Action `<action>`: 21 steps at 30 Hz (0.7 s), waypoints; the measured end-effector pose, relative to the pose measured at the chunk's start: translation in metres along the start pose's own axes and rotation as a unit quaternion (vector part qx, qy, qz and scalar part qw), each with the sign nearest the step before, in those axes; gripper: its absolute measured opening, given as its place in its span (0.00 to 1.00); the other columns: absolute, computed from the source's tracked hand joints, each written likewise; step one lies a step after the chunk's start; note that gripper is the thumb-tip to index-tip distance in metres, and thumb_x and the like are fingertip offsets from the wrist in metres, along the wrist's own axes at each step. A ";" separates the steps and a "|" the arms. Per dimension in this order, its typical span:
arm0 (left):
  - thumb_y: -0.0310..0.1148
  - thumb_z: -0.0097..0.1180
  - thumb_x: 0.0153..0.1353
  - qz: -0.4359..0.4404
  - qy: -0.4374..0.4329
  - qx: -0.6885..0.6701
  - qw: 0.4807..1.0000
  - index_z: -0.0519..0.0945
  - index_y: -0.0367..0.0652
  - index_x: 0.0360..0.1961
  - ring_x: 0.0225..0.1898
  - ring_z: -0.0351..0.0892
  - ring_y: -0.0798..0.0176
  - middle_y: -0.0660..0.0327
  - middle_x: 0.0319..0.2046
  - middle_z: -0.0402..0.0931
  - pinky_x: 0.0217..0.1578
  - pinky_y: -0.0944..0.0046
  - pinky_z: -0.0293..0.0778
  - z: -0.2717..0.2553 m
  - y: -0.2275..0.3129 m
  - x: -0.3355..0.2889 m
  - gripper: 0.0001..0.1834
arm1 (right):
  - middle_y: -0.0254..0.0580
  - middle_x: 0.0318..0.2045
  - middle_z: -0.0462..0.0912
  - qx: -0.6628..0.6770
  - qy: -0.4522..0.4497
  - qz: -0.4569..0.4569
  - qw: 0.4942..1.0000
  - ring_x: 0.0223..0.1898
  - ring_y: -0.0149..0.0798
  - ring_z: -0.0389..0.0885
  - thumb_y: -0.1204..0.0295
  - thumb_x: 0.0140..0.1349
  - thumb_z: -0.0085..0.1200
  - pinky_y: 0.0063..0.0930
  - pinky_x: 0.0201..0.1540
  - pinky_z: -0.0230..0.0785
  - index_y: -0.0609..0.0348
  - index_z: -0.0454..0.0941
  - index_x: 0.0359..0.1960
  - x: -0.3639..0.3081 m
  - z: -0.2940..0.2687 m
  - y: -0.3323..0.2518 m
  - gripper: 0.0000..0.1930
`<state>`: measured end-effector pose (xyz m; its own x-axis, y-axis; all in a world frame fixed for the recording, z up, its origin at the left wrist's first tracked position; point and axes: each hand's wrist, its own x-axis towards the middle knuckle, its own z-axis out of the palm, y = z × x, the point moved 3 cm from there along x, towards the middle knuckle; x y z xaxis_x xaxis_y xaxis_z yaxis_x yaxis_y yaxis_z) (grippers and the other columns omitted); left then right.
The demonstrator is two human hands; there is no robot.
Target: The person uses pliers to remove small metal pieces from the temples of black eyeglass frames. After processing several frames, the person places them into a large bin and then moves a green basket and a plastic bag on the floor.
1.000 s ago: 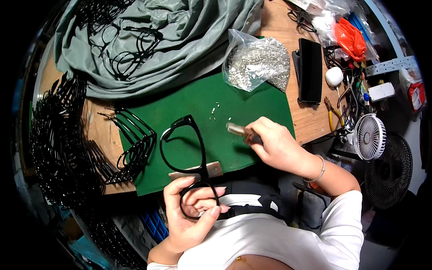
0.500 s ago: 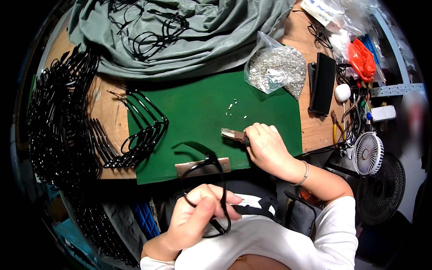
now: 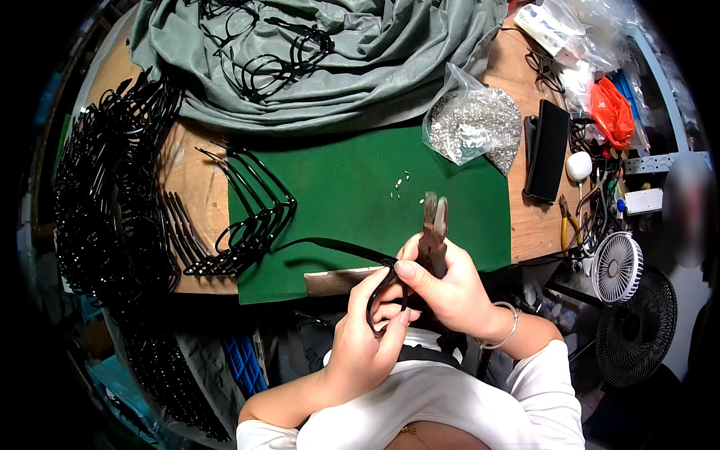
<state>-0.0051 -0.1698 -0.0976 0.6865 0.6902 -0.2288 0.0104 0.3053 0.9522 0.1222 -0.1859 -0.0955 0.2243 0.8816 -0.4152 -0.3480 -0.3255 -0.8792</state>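
Head: glasses temple (image 3: 349, 247) points left, pliers (image 3: 433, 249) away

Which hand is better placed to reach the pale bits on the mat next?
Probably the right hand: it is nearer the pale bits, its pliers jutting forward. The left hand sits farther back, holding the black glasses frame.

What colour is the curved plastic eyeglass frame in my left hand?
The curved plastic eyeglass frame is glossy black, showing best in the head view.
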 end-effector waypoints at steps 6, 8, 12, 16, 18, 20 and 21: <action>0.14 0.44 0.53 -0.098 -0.067 -0.137 0.983 0.51 0.38 0.55 0.33 0.76 0.65 0.49 0.41 0.68 0.37 0.68 0.73 -0.009 0.006 0.003 0.28 | 0.28 0.18 0.69 0.074 -0.093 0.165 0.979 0.17 0.19 0.63 0.64 0.57 0.51 0.11 0.18 0.53 0.57 0.69 0.27 0.004 -0.003 -0.006 0.10; 0.14 0.44 0.52 -0.152 -0.081 -0.217 0.961 0.52 0.39 0.54 0.30 0.76 0.64 0.49 0.39 0.70 0.35 0.68 0.74 -0.013 0.017 0.005 0.28 | 0.26 0.17 0.69 0.092 -0.109 0.184 0.972 0.14 0.17 0.60 0.63 0.57 0.51 0.10 0.14 0.48 0.55 0.68 0.26 0.004 0.000 -0.010 0.11; 0.16 0.43 0.54 -0.154 -0.120 -0.281 0.939 0.50 0.40 0.56 0.31 0.75 0.68 0.49 0.39 0.69 0.35 0.70 0.72 -0.019 0.028 0.003 0.29 | 0.26 0.17 0.67 0.115 -0.137 0.208 0.962 0.12 0.17 0.58 0.62 0.56 0.51 0.11 0.12 0.46 0.55 0.67 0.27 0.003 0.003 -0.017 0.11; 0.16 0.43 0.54 -0.163 -0.118 -0.276 0.940 0.49 0.40 0.57 0.31 0.75 0.67 0.49 0.40 0.69 0.35 0.70 0.71 -0.022 0.025 -0.001 0.29 | 0.26 0.17 0.67 0.081 -0.153 0.207 0.963 0.15 0.17 0.59 0.62 0.57 0.51 0.11 0.15 0.48 0.56 0.67 0.28 0.005 0.004 -0.021 0.11; 0.16 0.43 0.55 -0.157 -0.120 -0.273 0.941 0.49 0.40 0.57 0.31 0.75 0.67 0.49 0.40 0.70 0.35 0.70 0.71 -0.022 0.022 -0.002 0.29 | 0.26 0.18 0.68 0.072 -0.156 0.204 0.964 0.17 0.18 0.60 0.63 0.57 0.51 0.12 0.18 0.51 0.56 0.68 0.29 0.004 0.004 -0.023 0.11; 0.16 0.43 0.55 -0.152 -0.124 -0.274 0.941 0.50 0.40 0.57 0.31 0.75 0.67 0.49 0.40 0.70 0.35 0.70 0.71 -0.022 0.021 -0.002 0.29 | 0.28 0.20 0.69 0.046 -0.152 0.197 0.967 0.22 0.20 0.63 0.63 0.57 0.50 0.14 0.24 0.55 0.58 0.68 0.30 0.004 0.003 -0.028 0.11; 0.16 0.43 0.55 -0.158 -0.124 -0.276 0.940 0.49 0.40 0.57 0.31 0.75 0.68 0.50 0.40 0.70 0.35 0.70 0.71 -0.022 0.022 -0.002 0.29 | 0.29 0.21 0.69 0.033 -0.150 0.194 0.969 0.24 0.21 0.65 0.64 0.57 0.50 0.15 0.26 0.57 0.58 0.68 0.30 0.003 0.003 -0.030 0.11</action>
<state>-0.0219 -0.1505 -0.0810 0.8617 0.3546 -0.3631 -0.0901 0.8109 0.5782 0.1306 -0.1725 -0.0697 -0.2064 0.7606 -0.6155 -0.4128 -0.6380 -0.6500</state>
